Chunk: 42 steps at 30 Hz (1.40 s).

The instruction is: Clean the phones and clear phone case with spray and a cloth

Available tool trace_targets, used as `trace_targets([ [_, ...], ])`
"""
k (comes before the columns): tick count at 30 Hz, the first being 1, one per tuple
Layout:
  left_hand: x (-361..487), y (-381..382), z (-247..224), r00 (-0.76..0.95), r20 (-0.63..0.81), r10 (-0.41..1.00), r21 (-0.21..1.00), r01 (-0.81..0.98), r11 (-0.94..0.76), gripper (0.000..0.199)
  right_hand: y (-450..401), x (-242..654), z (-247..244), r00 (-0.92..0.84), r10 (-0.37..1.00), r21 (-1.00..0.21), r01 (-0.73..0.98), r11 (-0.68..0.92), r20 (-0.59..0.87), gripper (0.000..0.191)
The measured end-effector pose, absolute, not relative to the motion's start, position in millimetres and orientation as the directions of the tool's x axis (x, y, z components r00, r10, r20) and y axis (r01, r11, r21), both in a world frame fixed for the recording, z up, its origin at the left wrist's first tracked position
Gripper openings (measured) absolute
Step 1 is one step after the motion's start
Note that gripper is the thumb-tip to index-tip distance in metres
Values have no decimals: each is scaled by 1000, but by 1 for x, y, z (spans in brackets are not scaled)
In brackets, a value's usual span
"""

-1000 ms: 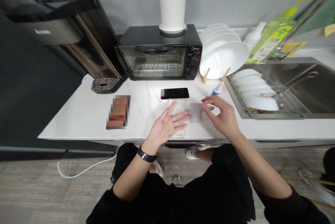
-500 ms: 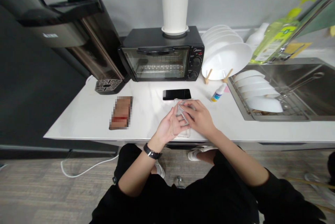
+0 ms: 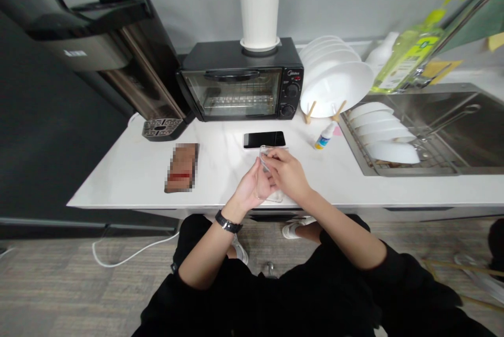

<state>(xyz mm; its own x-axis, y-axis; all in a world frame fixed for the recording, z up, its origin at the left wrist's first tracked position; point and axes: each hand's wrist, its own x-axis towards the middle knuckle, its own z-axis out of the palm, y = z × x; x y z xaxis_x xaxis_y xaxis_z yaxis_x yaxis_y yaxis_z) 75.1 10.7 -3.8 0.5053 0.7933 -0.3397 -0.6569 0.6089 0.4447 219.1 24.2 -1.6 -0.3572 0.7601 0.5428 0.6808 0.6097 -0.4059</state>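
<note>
Both hands meet above the front of the white table (image 3: pixel 220 174), around a clear case (image 3: pixel 274 197) that looks like a phone case. The left hand (image 3: pixel 248 190) grips the case from its left side, palm turned up and fingers bent behind the clear plastic. The right hand (image 3: pixel 293 175) is closed, its thumb and fingertips pinching a small grey cloth (image 3: pixel 265 167) against the upper part of the case; much of the cloth is hidden by those fingers.

The long axis of the case runs from the table's front edge toward the back wall. One short end points away from the person, toward the phone, and the other points back toward the body, showing below the right hand's fingers. The fingers cover much of its middle, and I cannot tell which face is turned up or how steeply it tilts.

Just beyond the hands, the black phone (image 3: pixel 264 139) lies flat with its long axis running side to side, roughly across that of the case. Ahead and to the right of the hands, a small spray bottle (image 3: pixel 324 136) stands near a pink note (image 3: pixel 337 131). Well to the left of the hands lies a blurred brown item (image 3: pixel 181 168), its long axis pointing mostly away from the person. Behind the phone sits the toaster oven (image 3: pixel 236 93), with white plates (image 3: pixel 336 90) racked upright to its right.
</note>
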Motion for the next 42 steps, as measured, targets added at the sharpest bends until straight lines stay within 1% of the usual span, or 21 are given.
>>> trace_targets([
  [3, 74, 9, -1, 450, -304, 840, 444, -713, 543, 50, 4, 219, -2, -473, 726, -341, 663, 667, 499, 29],
  [6, 73, 7, 0, 481, -285, 829, 487, -672, 558, 56, -17, 224, -4, -553, 675, -315, 610, 727, 488, 27],
  [9, 71, 6, -1, 470, -244, 848, 516, -678, 524, 59, -32, 233, -3, -622, 629, -283, 568, 772, 467, 26],
  [12, 69, 6, -2, 478, -203, 854, 524, -684, 507, 58, -39, 243, 3, -685, 582, -156, 580, 800, 439, 25],
  [16, 69, 8, -1, 512, -199, 836, 508, -675, 535, 58, -38, 253, 13, -691, 604, 43, 672, 740, 398, 18],
  [18, 71, 8, 0, 517, -203, 831, 501, -675, 542, 57, -36, 254, 14, -661, 631, 95, 717, 690, 405, 17],
  [20, 73, 8, -1, 526, -205, 825, 499, -669, 551, 56, -29, 253, 14, -621, 665, 112, 760, 640, 416, 19],
  [23, 74, 8, -2, 545, -210, 812, 511, -647, 566, 54, -11, 249, 13, -532, 738, 88, 831, 549, 416, 21],
  [26, 74, 8, -2, 561, -225, 797, 544, -606, 580, 56, 13, 245, 11, -429, 789, 7, 880, 475, 439, 22],
  [30, 74, 8, 0, 562, -267, 783, 549, -578, 603, 59, 35, 235, 6, -313, 791, -160, 877, 452, 525, 25],
  [34, 74, 9, -2, 566, -298, 768, 523, -576, 628, 53, 38, 224, 3, -245, 786, -347, 795, 498, 567, 28],
  [36, 75, 10, -3, 565, -316, 762, 490, -591, 641, 53, 35, 219, 3, -241, 795, -410, 753, 515, 557, 29],
  [38, 75, 11, -4, 555, -328, 765, 425, -637, 643, 53, 29, 216, 2, -275, 798, -439, 717, 542, 535, 31],
  [40, 75, 11, -4, 527, -305, 794, 367, -704, 608, 50, 19, 213, 1, -332, 797, -433, 701, 567, 505, 32],
  [42, 74, 10, -3, 503, -265, 823, 365, -738, 568, 51, 5, 211, -1, -391, 791, -400, 704, 587, 471, 31],
])
